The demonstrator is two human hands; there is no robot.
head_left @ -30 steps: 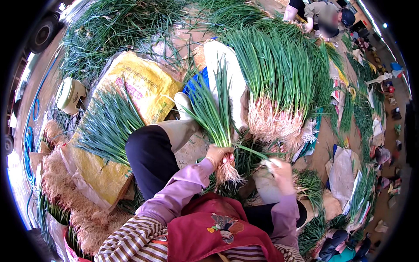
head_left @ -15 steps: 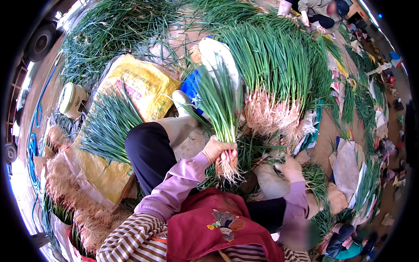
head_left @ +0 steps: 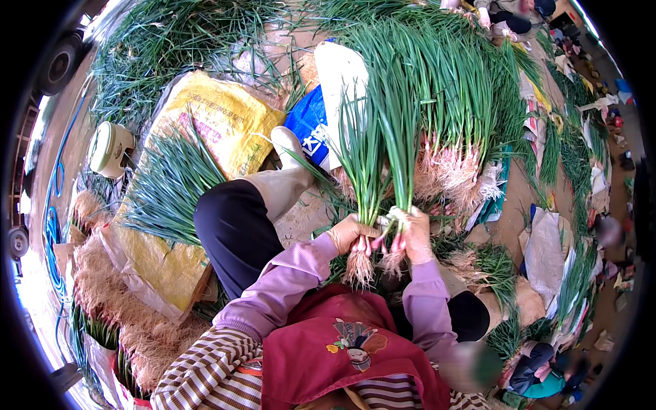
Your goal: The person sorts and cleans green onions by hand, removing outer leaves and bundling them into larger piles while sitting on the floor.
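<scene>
My left hand (head_left: 350, 234), in a pale glove, is closed around a bunch of green onions (head_left: 362, 174). Their leaves point up and away from me, and the pinkish bulbs and stringy roots hang below my fist. Right beside it, my right hand (head_left: 414, 236), also gloved, grips a second, slimmer bunch of green onions (head_left: 403, 154) just above the bulbs. The two bunches nearly touch at the bulbs, over my lap. Beyond my hands lies a thick row of green onions (head_left: 454, 89), roots toward me.
To the left are a yellow sack (head_left: 232, 116) with a loose onion bunch (head_left: 167, 188) near it, rooted bundles (head_left: 126, 307), a pale bucket (head_left: 111, 150) and a blue hose (head_left: 51, 225). My boot (head_left: 287, 147) rests by a blue sack (head_left: 309, 126). Another person (head_left: 509, 19) sits far right.
My right hand has come up from low on the right to beside my left hand, now with onions in it. The left hand has shifted slightly right, still gripping its bunch.
</scene>
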